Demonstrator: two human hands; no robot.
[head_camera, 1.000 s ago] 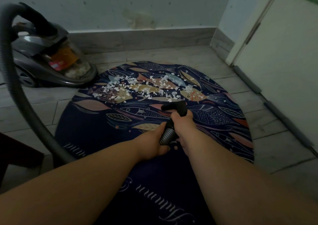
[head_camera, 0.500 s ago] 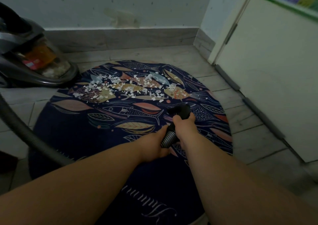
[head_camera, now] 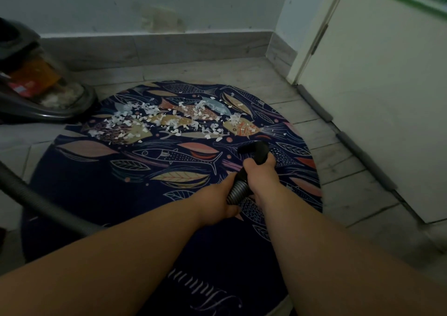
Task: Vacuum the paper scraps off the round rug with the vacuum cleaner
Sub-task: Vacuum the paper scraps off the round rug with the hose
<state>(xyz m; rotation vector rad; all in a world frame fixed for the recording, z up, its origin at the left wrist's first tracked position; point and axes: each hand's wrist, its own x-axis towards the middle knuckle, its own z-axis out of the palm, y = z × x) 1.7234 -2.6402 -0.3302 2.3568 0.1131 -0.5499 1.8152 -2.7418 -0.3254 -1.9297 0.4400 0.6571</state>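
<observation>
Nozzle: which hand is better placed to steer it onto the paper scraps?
Right: the right hand grips the nozzle nearest the paper scraps; the left hand holds the hose behind.

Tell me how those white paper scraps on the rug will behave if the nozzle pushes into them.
The paper scraps are tiny, thin and loosely strewn, so probably very light: a push would likely scatter them rather than heap them. Lying flat on the rug, some may cling to its fabric. Being paper, they should bend, not break.
</observation>
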